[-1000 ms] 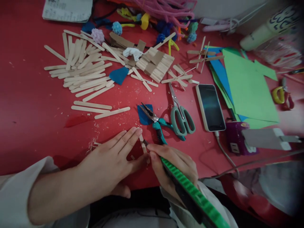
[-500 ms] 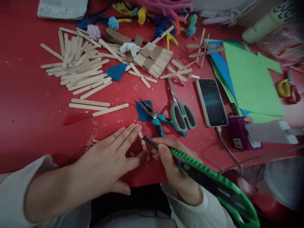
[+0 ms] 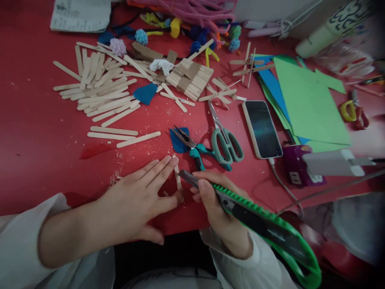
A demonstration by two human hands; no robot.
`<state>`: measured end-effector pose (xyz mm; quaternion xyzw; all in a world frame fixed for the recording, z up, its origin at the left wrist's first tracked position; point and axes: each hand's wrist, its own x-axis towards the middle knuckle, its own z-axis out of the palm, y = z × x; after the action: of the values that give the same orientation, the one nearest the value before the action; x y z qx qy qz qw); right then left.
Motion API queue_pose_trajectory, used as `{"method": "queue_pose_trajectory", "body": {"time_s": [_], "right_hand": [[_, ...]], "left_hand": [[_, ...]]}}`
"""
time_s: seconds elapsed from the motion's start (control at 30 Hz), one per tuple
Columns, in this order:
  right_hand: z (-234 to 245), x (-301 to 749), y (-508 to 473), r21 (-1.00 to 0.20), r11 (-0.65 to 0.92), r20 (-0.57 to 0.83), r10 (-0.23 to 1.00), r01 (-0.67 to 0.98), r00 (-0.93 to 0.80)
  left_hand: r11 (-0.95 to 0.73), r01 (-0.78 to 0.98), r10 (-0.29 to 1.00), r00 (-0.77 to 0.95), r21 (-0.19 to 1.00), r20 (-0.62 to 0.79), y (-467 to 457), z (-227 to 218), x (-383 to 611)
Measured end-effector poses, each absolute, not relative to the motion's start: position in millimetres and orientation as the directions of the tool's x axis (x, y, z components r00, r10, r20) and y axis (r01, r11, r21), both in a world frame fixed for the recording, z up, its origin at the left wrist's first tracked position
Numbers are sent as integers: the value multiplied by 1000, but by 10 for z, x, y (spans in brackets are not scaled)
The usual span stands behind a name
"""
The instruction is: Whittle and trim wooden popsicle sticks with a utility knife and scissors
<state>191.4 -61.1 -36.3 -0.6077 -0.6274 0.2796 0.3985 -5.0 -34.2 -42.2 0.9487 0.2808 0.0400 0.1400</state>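
Observation:
My left hand (image 3: 142, 192) lies flat on the red table (image 3: 27, 132), fingers stretched out. Its fingertips touch a short craft stick (image 3: 177, 173) that stands nearly lengthwise to me. In my right hand (image 3: 218, 200) is a green and black box cutter (image 3: 255, 218), gripped near the front with the handle running back toward my sleeve. The metal blade (image 3: 188, 177) is out, its tip right beside the stick; whether it touches the wood I cannot tell. Small wood chips are scattered around the stick. Just beyond lie teal-handled pliers (image 3: 197, 150) on a blue scrap (image 3: 178, 142).
Grey-green scissors (image 3: 227, 144) and a phone (image 3: 262, 130) on a cable lie to the right. Loose craft sticks (image 3: 99, 94) are heaped at the left, beside a taped stick panel (image 3: 192, 78). Green paper sheets (image 3: 313, 104) and a purple box (image 3: 300, 166) are farther right.
The whole view has shifted slightly, so things on the right sit a little farther left. The blade tip stays beside the stick, and my left hand keeps its place on it.

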Motion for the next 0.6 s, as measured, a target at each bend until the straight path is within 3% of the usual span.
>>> {"method": "queue_pose_trajectory", "body": {"time_s": [0.27,0.6], "right_hand": [[-417,1888,-694,-714,235,361,931,659,59],[-418,1914,-792,-635,298,434,901,713,11]], "left_hand": [[-846,444,480,875,294,61,-294,-433,-47],[-867,422,452,890,264,60,-365,-432,10]]}}
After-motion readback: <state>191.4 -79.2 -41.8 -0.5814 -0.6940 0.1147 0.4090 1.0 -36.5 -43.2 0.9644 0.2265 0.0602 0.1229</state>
